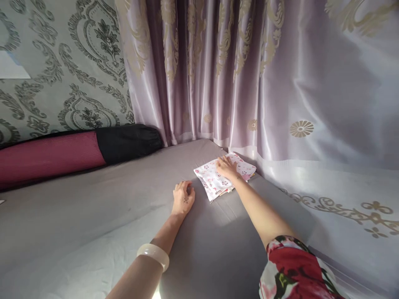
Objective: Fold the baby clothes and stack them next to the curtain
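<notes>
A folded stack of white cloth [212, 176] with a small pink and red flower print lies on the grey bed sheet [109, 224], close to the curtain. Flat on top of it rests my right hand [227, 167], its fingers spread and pressing on the fabric. Layers with pink and yellowish edges peek out from under the top piece. My left hand [183, 197] is on the sheet just left of the cloth, apart from it, with its fingers curled in and nothing visible in them. A pale bangle [153, 255] circles my left forearm.
A long dark red and black padded roll [77, 149] lies along the patterned wall [90, 83] at the left. Shiny lilac curtains [199, 83] with gold motifs hang behind the bed and down its right side.
</notes>
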A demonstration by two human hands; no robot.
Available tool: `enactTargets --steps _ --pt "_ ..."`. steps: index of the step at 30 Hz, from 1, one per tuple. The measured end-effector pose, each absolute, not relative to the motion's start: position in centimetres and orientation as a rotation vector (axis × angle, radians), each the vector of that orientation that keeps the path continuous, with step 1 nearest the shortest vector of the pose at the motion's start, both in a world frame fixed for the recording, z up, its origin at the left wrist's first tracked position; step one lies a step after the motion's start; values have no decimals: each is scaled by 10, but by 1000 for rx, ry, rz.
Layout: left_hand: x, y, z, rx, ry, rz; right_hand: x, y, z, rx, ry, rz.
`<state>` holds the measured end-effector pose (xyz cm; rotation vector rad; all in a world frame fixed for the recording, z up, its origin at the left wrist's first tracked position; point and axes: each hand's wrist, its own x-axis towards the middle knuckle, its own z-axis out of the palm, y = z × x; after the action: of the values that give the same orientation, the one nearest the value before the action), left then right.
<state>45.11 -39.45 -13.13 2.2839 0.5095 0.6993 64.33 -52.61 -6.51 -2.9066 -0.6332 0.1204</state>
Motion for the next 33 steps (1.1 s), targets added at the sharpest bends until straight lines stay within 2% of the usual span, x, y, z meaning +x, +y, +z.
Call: enactTargets --steps 13,26,33 --pt "452 -397 -126 2280 560 653 622 -513 -87 -2936 -747 -88" --pt "453 -398 -126 2298 584 651 563 -514 -87 -2784 -1130 -90" --pt "453 -396 -125 2299 588 626 553 -515 -104 -2792 -1146 -306"
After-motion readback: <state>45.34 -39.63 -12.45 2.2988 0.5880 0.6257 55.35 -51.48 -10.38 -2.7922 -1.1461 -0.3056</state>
